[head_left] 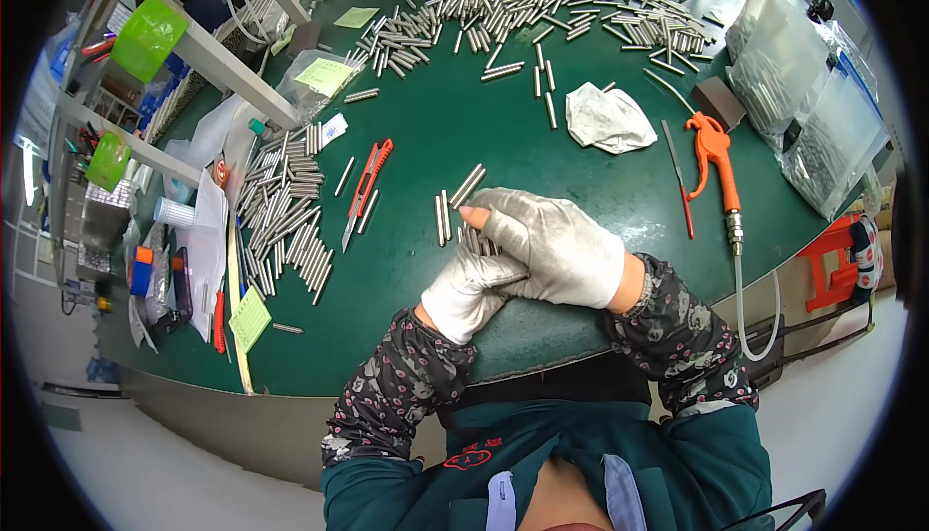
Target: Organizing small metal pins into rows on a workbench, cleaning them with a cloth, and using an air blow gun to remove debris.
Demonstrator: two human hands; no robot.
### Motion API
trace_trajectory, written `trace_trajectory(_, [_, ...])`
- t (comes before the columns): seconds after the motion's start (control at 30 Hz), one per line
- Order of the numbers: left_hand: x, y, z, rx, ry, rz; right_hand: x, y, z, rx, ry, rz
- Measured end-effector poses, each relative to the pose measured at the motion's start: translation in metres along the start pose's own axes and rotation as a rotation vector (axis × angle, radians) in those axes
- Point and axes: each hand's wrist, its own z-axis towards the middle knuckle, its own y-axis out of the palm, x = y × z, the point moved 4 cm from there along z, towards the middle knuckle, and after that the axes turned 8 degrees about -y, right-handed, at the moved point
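the rods (476, 239) could slip and roll across the table (542, 144), since the grip is only a loose gloved one. they sit at frame centre, bunched between both hands: the left hand (469, 289) cups them from below, the right hand (552, 246) closes over the top.

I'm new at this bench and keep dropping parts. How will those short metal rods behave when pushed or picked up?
The short metal rods are round and smooth, so they will probably roll when nudged on the green mat. Their polished look suggests they may slip from the right hand in its cloth glove. They look stiff, unlikely to bend.
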Motion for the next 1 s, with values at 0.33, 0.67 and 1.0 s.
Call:
trace_trajectory(0.33, [0.016, -0.010, 0.005, 0.264, 0.312, 0.471, 0.030, -0.012, -0.016, 0.363, 0.313, 0.398])
trace_trajectory(0.67, [0.012, -0.021, 0.018, 0.307, 0.606, 0.910, 0.032, -0.002, -0.023, 0.158, 0.411, 0.632])
trace_trajectory(1.0, [0.002, -0.025, 0.019, 0.325, 0.692, 1.280, 0.038, 0.005, -0.038, 0.297, 0.734, 1.100])
